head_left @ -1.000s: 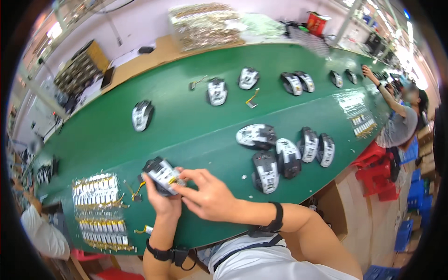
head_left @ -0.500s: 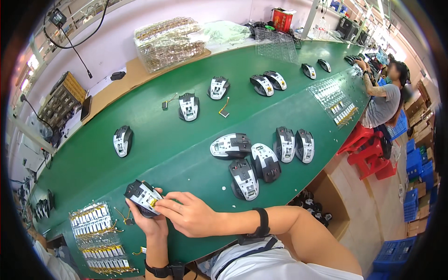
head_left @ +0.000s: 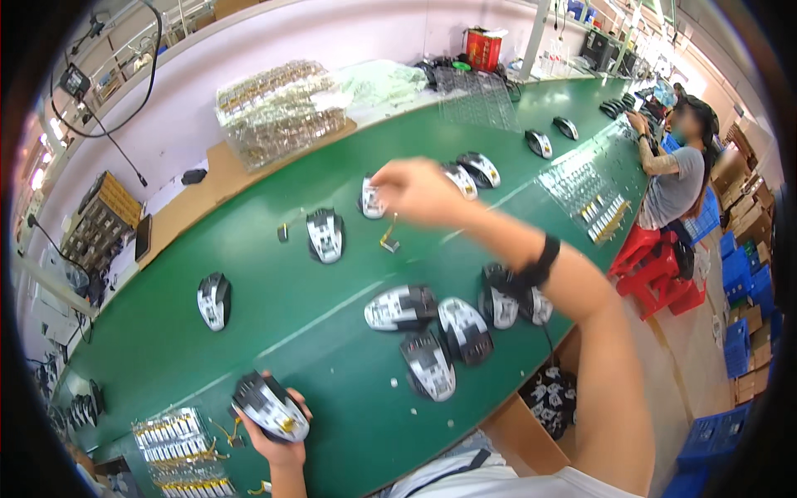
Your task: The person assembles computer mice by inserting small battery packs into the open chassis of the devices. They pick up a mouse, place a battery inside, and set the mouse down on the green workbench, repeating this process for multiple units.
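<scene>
My left hand (head_left: 281, 449) is closed around a black-and-white computer mouse (head_left: 267, 405), held underside up just above the near part of the green bench. A small yellow piece shows in a recess at the mouse's near end. My right arm stretches across the bench, and my right hand (head_left: 423, 192) is over a second mouse (head_left: 370, 199), covering part of it. Motion blurs its bent fingers, so whether they grip that mouse cannot be made out. Just below this hand lies a small wired battery (head_left: 389, 243).
More mice lie about, including one group (head_left: 463, 330) at mid-bench. A clear tray of wired batteries (head_left: 176, 438) is at near left, another tray (head_left: 581, 195) at right. Bagged trays (head_left: 278, 116) stand at the back. A co-worker (head_left: 677, 170) sits far right near red stools (head_left: 656, 270).
My right hand has left the mouse in my left hand and swung forward to a mouse farther off. The held mouse now shows lower in the view, which has shifted as a whole.
</scene>
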